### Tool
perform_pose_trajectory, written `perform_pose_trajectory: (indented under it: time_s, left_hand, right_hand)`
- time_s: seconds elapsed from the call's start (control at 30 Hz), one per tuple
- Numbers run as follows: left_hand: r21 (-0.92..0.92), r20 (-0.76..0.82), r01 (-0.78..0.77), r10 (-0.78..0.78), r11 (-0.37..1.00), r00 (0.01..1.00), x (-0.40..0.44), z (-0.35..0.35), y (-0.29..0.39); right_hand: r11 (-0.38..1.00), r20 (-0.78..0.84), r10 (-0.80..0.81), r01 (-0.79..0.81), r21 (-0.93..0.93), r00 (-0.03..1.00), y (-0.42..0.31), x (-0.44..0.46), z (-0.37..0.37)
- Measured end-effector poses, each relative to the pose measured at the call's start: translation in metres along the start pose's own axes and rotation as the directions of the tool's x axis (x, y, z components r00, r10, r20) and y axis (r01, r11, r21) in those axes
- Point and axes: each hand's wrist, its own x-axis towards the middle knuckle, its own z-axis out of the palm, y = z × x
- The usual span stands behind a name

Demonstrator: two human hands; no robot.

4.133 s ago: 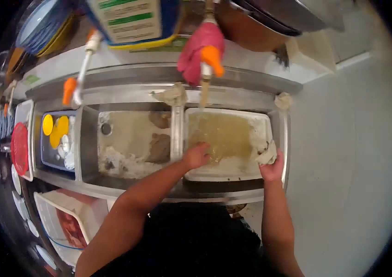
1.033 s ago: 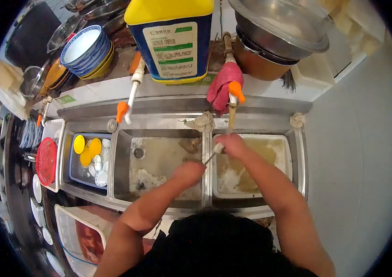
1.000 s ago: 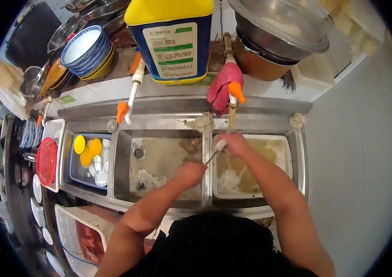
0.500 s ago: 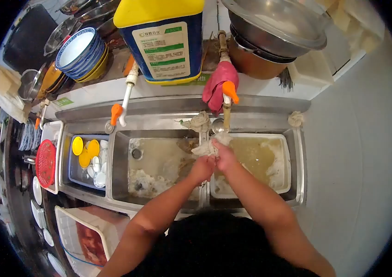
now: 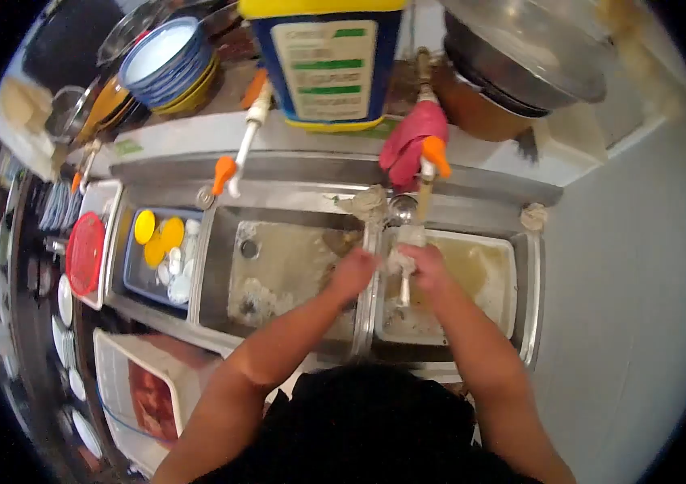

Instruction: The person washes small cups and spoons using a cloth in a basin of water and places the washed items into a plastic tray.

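Observation:
A pale, wet cloth [image 5: 402, 258] hangs from my right hand [image 5: 432, 268], whose fingers are closed on it above the right basin. One end of the cloth dangles toward the murky water. My left hand [image 5: 356, 271] is apart from the cloth, over the right side of the middle basin [image 5: 278, 262]. Motion smears its fingers, so their shape is unclear. Below the cloth lies a white tub [image 5: 512, 282] of cloudy water, set in the right basin. Another crumpled rag [image 5: 369, 203] rests on the divider behind my hands.
Two taps with orange handles [image 5: 224, 171] [image 5: 436, 155] overhang the basins; a pink cloth [image 5: 417, 141] drapes the right one. A blue-and-yellow jug [image 5: 327, 68], stacked bowls [image 5: 164, 68] and metal pots [image 5: 492, 97] line the ledge. Left are a dish-filled tub [image 5: 137, 278] and red basket [image 5: 85, 254].
My hands have separated: the left moved off the cloth, while the right carried it rightward over the right basin. The cloth now hangs down lengthwise. The whole view has shifted slightly.

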Motion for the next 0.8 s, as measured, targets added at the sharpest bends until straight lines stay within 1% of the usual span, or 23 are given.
perform_pose_trajectory:
  time_s: [0.03, 0.07, 0.1, 0.13, 0.17, 0.2, 0.23, 0.27, 0.3, 0.33, 0.37, 0.43, 0.47, 0.5, 0.53, 0.6, 0.63, 0.67, 0.7, 0.73, 0.8]
  left_hand:
    - [-0.418, -0.049, -0.108, 0.096, 0.902, 0.994, 0.010, -0.006, -0.002]
    - [-0.424, -0.083, -0.107, 0.079, 0.899, 0.993, 0.021, -0.004, -0.007]
    - [-0.607, -0.057, 0.019, -0.068, 0.794, 0.996, 0.036, 0.003, -0.013]
    - [-0.760, 0.003, 0.128, -0.194, 0.637, 0.981, 0.045, 0.005, -0.016]
    - [-0.769, -0.014, 0.115, -0.196, 0.629, 0.980, 0.049, 0.003, -0.022]
    - [-0.756, -0.142, 0.029, -0.206, 0.654, 0.968, 0.053, 0.002, -0.026]
    - [-0.733, -0.264, -0.050, -0.217, 0.678, 0.940, 0.056, 0.002, -0.030]
    - [-0.740, -0.266, -0.050, -0.223, 0.671, 0.938, 0.060, -0.009, -0.040]
    - [-0.787, -0.317, -0.055, -0.326, 0.615, 0.891, 0.066, -0.028, -0.056]
    - [-0.829, -0.355, -0.070, -0.425, 0.555, 0.833, 0.068, -0.042, -0.067]
    - [-0.834, -0.358, -0.079, -0.426, 0.545, 0.831, 0.062, -0.052, -0.066]
    - [-0.874, -0.345, -0.068, -0.516, 0.481, 0.784, 0.037, -0.073, -0.051]
    - [-0.906, -0.275, -0.072, -0.451, 0.416, 0.849, 0.024, -0.069, -0.047]
    - [-0.933, -0.213, -0.075, -0.375, 0.351, 0.902, 0.008, -0.055, -0.048]
    - [-0.989, -0.028, -0.017, -0.073, 0.145, 0.997, 0.025, -0.026, -0.101]
    - [-0.943, -0.110, 0.009, -0.337, 0.334, 0.935, -0.021, -0.007, -0.059]
    - [-0.941, -0.138, 0.023, -0.445, 0.339, 0.885, -0.034, -0.014, -0.052]
    - [-0.942, -0.160, 0.003, -0.456, 0.337, 0.875, -0.036, -0.028, -0.070]
    - [-0.940, -0.223, -0.034, -0.533, 0.341, 0.816, -0.033, -0.044, -0.100]
    - [-0.935, -0.279, -0.069, -0.600, 0.348, 0.750, -0.032, -0.062, -0.126]
    - [-0.897, -0.440, -0.266, -0.650, 0.353, 0.620, -0.040, -0.129, -0.157]
  right_hand:
    - [0.994, 0.136, 0.026, -0.011, -0.108, 0.990, -0.010, -0.015, 0.008]
    - [0.977, 0.270, 0.064, -0.005, -0.214, 0.961, -0.019, -0.026, 0.017]
    - [0.925, 0.245, 0.147, -0.045, -0.378, 0.958, -0.021, -0.031, 0.022]
    - [0.917, 0.259, 0.161, -0.048, -0.395, 0.952, -0.016, -0.031, 0.027]
    - [0.919, 0.260, 0.161, -0.049, -0.391, 0.952, -0.012, -0.031, 0.029]
    - [0.921, 0.257, 0.159, -0.050, -0.385, 0.953, -0.008, -0.031, 0.028]
    - [0.896, 0.231, 0.204, -0.086, -0.436, 0.952, -0.002, -0.032, 0.025]
    - [0.891, 0.228, 0.212, -0.091, -0.445, 0.950, 0.003, -0.033, 0.021]
    - [0.743, 0.114, 0.257, -0.121, -0.659, 0.960, 0.005, -0.037, 0.019]
    - [0.543, -0.008, 0.268, -0.158, -0.825, 0.963, 0.007, -0.041, 0.018]
    - [0.531, -0.008, 0.267, -0.154, -0.834, 0.964, 0.009, -0.044, 0.019]
    - [0.710, 0.172, 0.258, -0.066, -0.701, 0.951, 0.021, -0.049, 0.027]
    - [0.789, 0.265, 0.245, -0.033, -0.614, 0.933, 0.027, -0.051, 0.032]
    - [0.781, 0.281, 0.260, -0.030, -0.623, 0.924, 0.031, -0.051, 0.037]
    - [0.798, 0.281, 0.263, -0.044, -0.601, 0.923, 0.034, -0.047, 0.042]
    - [0.802, 0.311, 0.291, -0.054, -0.595, 0.905, 0.042, -0.041, 0.057]
    - [0.802, 0.320, 0.293, -0.049, -0.595, 0.901, 0.047, -0.041, 0.062]
    - [0.805, 0.323, 0.289, -0.046, -0.592, 0.901, 0.051, -0.042, 0.062]
    - [0.755, 0.262, 0.303, -0.063, -0.652, 0.916, 0.057, -0.038, 0.056]
    - [0.749, 0.274, 0.311, -0.058, -0.660, 0.910, 0.060, -0.039, 0.051]
    - [0.700, 0.172, 0.203, -0.020, -0.714, 0.964, 0.060, -0.044, 0.042]
